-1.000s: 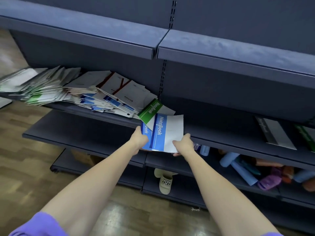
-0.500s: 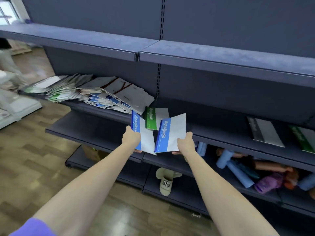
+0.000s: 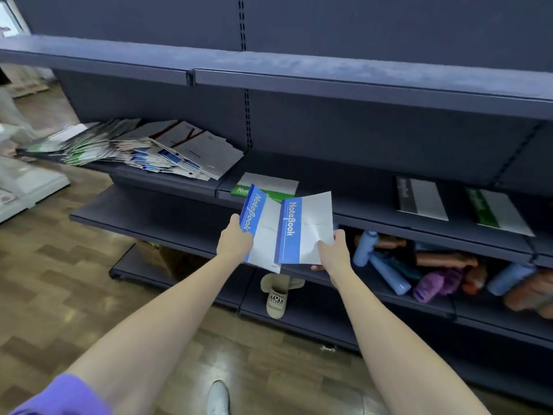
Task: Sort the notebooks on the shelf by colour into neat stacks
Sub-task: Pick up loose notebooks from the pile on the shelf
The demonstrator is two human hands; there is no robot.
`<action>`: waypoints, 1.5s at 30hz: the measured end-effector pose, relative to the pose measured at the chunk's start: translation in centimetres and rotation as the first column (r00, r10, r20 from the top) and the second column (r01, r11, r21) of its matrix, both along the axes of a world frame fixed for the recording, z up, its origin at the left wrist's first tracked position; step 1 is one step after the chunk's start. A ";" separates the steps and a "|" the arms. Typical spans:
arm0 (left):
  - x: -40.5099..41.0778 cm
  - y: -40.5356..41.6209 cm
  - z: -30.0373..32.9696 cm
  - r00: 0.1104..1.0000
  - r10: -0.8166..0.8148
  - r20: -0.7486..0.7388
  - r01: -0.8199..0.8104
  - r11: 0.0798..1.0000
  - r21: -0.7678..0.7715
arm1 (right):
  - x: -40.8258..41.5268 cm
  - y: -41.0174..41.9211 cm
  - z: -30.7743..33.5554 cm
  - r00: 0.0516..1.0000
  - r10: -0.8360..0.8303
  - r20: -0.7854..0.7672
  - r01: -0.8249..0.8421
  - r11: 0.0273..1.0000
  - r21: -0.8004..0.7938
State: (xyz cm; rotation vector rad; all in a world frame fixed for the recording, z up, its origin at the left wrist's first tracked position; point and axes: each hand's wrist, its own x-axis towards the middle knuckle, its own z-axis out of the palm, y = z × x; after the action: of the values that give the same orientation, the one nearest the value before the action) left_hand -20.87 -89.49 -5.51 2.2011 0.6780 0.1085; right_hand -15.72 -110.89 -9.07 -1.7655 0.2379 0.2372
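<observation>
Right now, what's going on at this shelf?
A person is sorting notebooks by colour. The left hand grips one blue notebook, the right hand another blue notebook, both held in front of the shelf. A green notebook lies just behind them. The unsorted pile sits to the left; a grey notebook and another green one lie separately to the right.

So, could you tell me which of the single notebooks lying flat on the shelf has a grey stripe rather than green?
The grey-striped notebook, lying alone between the two green-striped notebooks, right of centre.
</observation>
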 end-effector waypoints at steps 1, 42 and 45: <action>0.3 -1.2 0.0 1.000 -0.016 0.016 0.016 1.000 -0.015 | -0.1 -1.3 0.0 1.000 -0.025 -0.002 0.025 1.000 0.008; 28.4 -54.1 3.0 0.780 -0.620 0.085 0.618 0.742 -0.261 | 12.1 -51.9 4.5 0.748 -0.655 0.104 0.653 0.701 -0.287; 28.9 -59.4 2.4 0.778 -0.618 0.110 0.621 0.731 -0.283 | 13.2 -57.4 3.5 0.757 -0.641 0.128 0.646 0.704 -0.296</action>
State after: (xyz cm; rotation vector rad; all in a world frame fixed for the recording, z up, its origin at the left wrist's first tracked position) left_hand 8.02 -148.91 -3.14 2.0050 -0.0848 -0.3176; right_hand -2.50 -168.25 -5.53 -1.8879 0.9137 -0.3513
